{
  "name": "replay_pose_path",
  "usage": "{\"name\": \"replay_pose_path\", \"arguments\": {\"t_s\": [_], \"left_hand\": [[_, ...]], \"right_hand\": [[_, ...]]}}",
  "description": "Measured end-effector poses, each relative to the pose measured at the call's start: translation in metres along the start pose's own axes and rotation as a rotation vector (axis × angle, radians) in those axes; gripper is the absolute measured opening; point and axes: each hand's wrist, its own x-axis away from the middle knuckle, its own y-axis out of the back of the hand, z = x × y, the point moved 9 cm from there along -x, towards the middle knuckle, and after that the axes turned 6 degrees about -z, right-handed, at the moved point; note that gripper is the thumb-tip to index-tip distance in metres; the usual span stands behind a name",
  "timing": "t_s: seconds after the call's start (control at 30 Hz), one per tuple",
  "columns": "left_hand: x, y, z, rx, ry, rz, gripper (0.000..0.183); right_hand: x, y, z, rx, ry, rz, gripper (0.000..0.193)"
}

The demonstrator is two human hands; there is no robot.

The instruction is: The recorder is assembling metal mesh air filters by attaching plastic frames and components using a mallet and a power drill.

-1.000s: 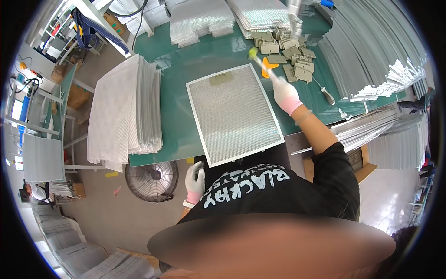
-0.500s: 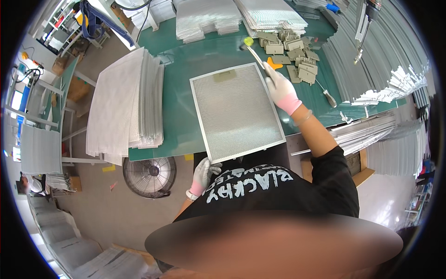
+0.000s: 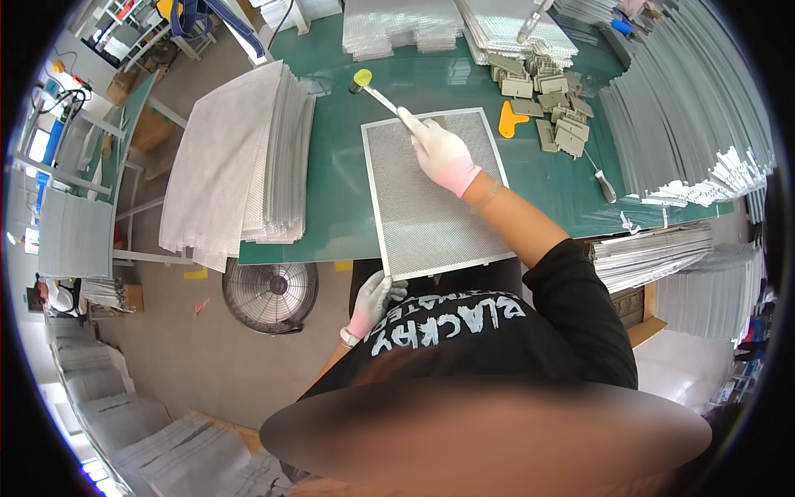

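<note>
White gloves with pink cuffs cover both hands. My right hand (image 3: 443, 156) is closed round the handle of a small mallet (image 3: 363, 80) with a yellow-green and dark head. The mallet head hovers beyond the far left corner of a framed mesh panel (image 3: 443, 211), above the green table. My right hand and forearm cross over this panel, a flat rectangle of grey mesh in a light metal frame. At its near left corner, over the table's front edge, my left hand (image 3: 373, 303) grips the frame. Its fingertips are partly hidden. A tan plate (image 3: 440, 122) near the far edge is mostly covered by my right hand.
Mesh sheets (image 3: 224, 157) are stacked on the left of the green table (image 3: 335, 182). Tan plates (image 3: 571, 124), an orange-yellow scraper (image 3: 510, 122) and a screwdriver (image 3: 607, 187) lie right. Long frame strips (image 3: 687, 108) fill the far right. A fan (image 3: 273, 296) sits on the floor.
My right hand has swung left with the mallet, from the panel's far right corner to its far left one. My left hand stays at the near left corner.
</note>
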Motion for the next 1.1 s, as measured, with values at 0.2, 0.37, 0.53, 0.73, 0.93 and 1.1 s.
{"name": "replay_pose_path", "arguments": {"t_s": [0.2, 0.37, 0.53, 0.73, 0.93, 1.1], "left_hand": [[-0.007, -0.013, -0.018, 0.258, -0.118, 0.086, 0.04], [0.008, -0.017, -0.013, 0.394, 0.006, 0.129, 0.053], [0.003, 0.0, -0.002, 0.377, 0.015, 0.07, 0.05], [-0.003, 0.006, -0.008, 0.298, -0.036, 0.001, 0.046], [-0.004, -0.012, -0.017, -0.086, 0.126, 0.087, 0.038], [0.008, -0.054, -0.068, -0.468, 0.01, 0.257, 0.032]], "right_hand": [[0.007, -0.031, -0.028, 0.221, 0.007, 0.204, 0.055], [0.041, 0.04, -0.005, -0.106, 0.14, -0.138, 0.052], [0.117, 0.053, 0.015, -0.216, 0.205, -0.056, 0.054], [0.167, 0.007, 0.04, 0.069, 0.227, 0.442, 0.053], [0.169, 0.01, 0.04, 0.042, 0.191, 0.411, 0.051], [0.18, 0.071, 0.011, -0.05, 0.104, 0.124, 0.051]]}}
